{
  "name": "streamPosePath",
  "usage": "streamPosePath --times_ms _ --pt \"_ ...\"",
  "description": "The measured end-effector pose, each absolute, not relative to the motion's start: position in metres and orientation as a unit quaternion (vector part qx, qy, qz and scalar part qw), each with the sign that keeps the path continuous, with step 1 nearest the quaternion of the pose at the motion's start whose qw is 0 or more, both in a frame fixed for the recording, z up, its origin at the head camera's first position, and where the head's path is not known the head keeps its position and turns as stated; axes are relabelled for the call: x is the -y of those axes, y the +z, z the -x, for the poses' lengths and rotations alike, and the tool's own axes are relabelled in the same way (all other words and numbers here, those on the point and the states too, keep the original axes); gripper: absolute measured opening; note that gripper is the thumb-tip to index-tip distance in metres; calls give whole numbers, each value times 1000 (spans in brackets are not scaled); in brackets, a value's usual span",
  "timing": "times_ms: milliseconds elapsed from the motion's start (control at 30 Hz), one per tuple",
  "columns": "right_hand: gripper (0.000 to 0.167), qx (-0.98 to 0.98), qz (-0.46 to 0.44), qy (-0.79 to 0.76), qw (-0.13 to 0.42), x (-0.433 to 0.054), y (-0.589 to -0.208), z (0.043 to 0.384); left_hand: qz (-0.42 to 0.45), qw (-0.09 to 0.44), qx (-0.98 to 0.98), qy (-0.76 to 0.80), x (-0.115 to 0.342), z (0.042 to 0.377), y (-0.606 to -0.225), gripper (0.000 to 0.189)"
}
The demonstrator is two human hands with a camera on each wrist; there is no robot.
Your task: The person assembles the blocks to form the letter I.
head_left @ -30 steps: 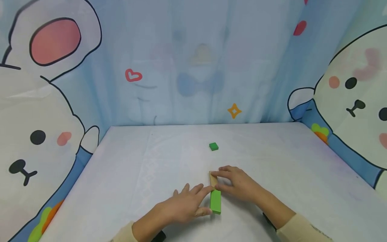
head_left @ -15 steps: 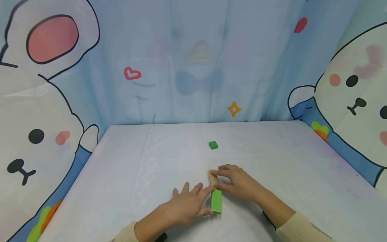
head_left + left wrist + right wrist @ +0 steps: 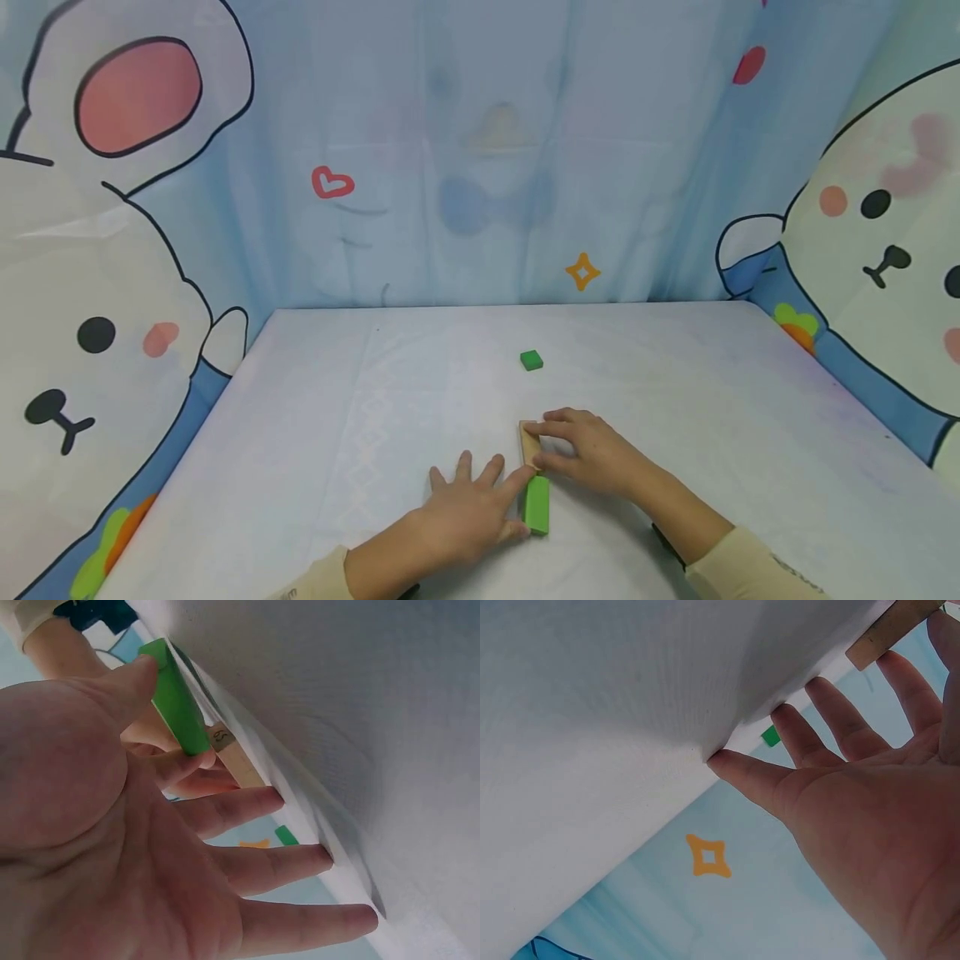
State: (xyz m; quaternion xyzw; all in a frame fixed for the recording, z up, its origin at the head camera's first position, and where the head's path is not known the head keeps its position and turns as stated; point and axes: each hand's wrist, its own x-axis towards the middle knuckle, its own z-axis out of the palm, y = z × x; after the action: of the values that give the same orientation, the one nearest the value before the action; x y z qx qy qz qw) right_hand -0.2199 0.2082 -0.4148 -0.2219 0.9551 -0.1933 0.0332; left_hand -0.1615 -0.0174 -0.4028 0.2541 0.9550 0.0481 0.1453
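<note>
A long green block lies lengthwise in front of me, between the thumb and index finger of my left hand, which pinch it by its two ends. That hand's other fingers are spread, with fingertips at the table. Beyond it, in line, is a bare wooden block with handwritten marks on its end face in the left wrist view. My right hand holds this wooden block by its ends, index finger at the far end and thumb at the near one. The facing ends of both blocks are close together at my fingertips.
A small green block sits farther back on the white-covered table. Behind the table hangs a blue curtain with cartoon prints, and similar printed cloth flanks both sides.
The long green block and my left hand have shifted slightly toward me, and the left fingers spread a little more. My right hand and the wooden block stay nearly still.
</note>
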Motion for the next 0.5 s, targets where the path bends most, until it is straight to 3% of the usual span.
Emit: streamPosePath --times_ms 500 --pt "54 -956 220 -188 38 -207 -417 223 -279 59 -957 -53 13 158 -408 68"
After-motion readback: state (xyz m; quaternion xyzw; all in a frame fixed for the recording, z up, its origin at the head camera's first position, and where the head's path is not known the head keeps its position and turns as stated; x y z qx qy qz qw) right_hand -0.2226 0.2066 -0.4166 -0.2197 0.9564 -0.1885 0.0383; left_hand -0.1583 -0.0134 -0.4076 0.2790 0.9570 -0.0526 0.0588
